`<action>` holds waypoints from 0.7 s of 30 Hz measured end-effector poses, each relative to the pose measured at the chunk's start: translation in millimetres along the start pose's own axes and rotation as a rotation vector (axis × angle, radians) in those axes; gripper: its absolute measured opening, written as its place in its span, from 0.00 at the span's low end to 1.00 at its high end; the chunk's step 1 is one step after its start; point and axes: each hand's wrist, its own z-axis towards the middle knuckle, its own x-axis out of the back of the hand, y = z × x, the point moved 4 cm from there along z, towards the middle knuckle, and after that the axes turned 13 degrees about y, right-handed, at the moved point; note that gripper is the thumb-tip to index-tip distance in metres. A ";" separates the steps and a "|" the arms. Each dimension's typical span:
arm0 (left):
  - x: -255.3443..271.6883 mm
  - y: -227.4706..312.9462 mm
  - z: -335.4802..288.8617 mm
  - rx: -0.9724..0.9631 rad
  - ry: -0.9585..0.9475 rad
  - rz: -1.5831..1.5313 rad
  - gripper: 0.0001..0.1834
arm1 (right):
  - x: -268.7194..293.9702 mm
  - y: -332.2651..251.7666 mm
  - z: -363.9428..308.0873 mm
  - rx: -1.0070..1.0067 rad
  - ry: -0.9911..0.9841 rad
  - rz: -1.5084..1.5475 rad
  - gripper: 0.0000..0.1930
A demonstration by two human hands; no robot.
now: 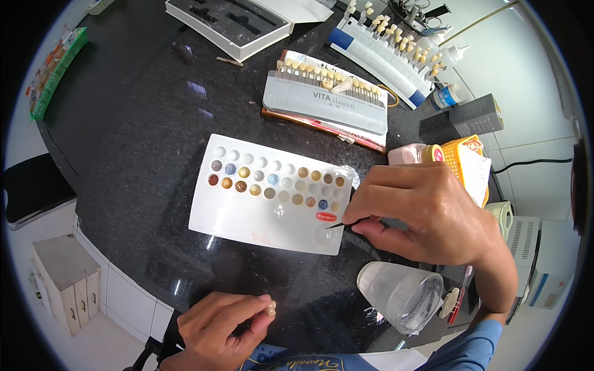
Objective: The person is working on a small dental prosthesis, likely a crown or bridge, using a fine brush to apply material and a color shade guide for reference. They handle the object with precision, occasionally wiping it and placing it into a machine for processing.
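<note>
Near the lower edge, my left hand (pixel 226 328) pinches a small tooth crown (pixel 271 307) between thumb and fingertips. My right hand (pixel 427 213) is closed around a thin brush (pixel 337 226), most of it hidden by the fingers. Its dark pointed tip is over the lower right corner of a white palette (pixel 260 217); whether it touches the surface I cannot tell. Rows of round wells in the palette hold brown, yellow, blue, grey and white pastes. Just below my right hand is a clear plastic cup (pixel 396 294) with cloudy contents.
Behind the palette lies a grey shade guide (pixel 325 102) with tooth-coloured tabs. Farther back is a larger white and blue shade rack (pixel 377 62). An open white box (pixel 232 31), a yellow basket (pixel 455 157), a dark box (pixel 464 117) and a green basket (pixel 62 74) line the counter.
</note>
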 end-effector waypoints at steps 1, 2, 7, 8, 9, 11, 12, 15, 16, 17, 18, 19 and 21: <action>-0.4 -0.2 -0.1 -0.001 0.003 0.005 0.14 | -0.3 0.3 -0.2 -0.010 -0.015 -0.006 0.12; -0.8 -0.5 -0.2 -0.003 0.005 0.006 0.14 | -0.3 0.6 -0.5 0.004 -0.017 -0.027 0.12; 0.0 0.0 -1.4 -0.002 0.013 0.020 0.15 | 0.0 -1.4 -1.3 0.069 -0.008 -0.108 0.11; -1.2 -1.5 -1.0 -0.004 0.011 0.016 0.15 | -0.1 -0.7 -1.3 0.065 0.003 -0.099 0.11; -2.3 -3.0 -0.5 -0.005 0.009 0.012 0.15 | -0.1 -0.2 -1.2 0.061 0.014 -0.090 0.11; 0.1 -0.1 -1.2 -0.009 0.018 0.018 0.14 | 1.3 -3.1 -0.3 0.074 0.023 -0.082 0.11; 1.5 1.5 -2.0 -0.010 0.022 0.022 0.14 | 1.4 -4.7 -0.1 0.082 0.018 -0.087 0.11; 0.1 -2.0 -1.7 -0.003 0.012 0.013 0.14 | -0.7 -3.9 -0.7 0.063 0.013 -0.091 0.11; 0.5 -1.2 -2.0 0.000 0.012 0.016 0.14 | -0.3 -4.5 -0.8 0.061 0.015 -0.087 0.11; 1.0 0.0 -1.8 -0.001 0.010 0.018 0.14 | 0.5 -5.2 -0.9 0.075 0.020 -0.103 0.11; 1.6 1.3 -0.9 -0.002 0.006 0.020 0.14 | 2.2 -5.3 -1.1 0.087 0.026 -0.119 0.11; 3.0 3.4 -0.2 -0.005 -0.002 0.022 0.14 | 5.0 -6.9 -2.8 0.096 0.034 -0.135 0.11; 1.0 1.5 1.3 0.017 -0.009 -0.037 0.14 | 18.7 -10.6 -6.4 0.081 0.093 -0.125 0.11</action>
